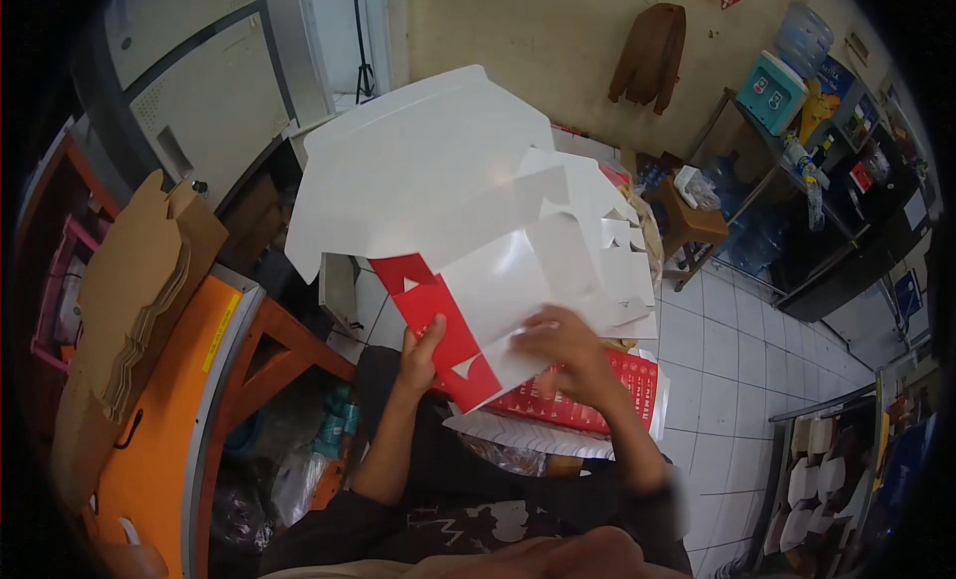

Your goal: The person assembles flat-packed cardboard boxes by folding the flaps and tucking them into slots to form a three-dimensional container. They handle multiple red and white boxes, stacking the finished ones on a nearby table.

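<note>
My left hand (422, 358) is closed on the lower left edge of a carton blank, its thumb lying on the red folded strip (435, 318). The blank's glossy white panel (495, 272) stretches up and right from that strip. Over the panel's lower right part, my right hand (566, 352) is blurred by motion, its fingers bent but apart. Whether those fingertips touch the panel I cannot tell. Below the right hand lies a stack of red printed cartons (627, 385). A large white cardboard sheet (398, 171) spreads out behind the blank.
On the left, folded brown cardboard (139, 280) rests on an orange table (164, 440). More white cut sheets (622, 250) lie at the back right. Farther right are a wooden stool (689, 221) and a rack with a teal water dispenser (772, 93). White tiles (732, 350) cover the floor.
</note>
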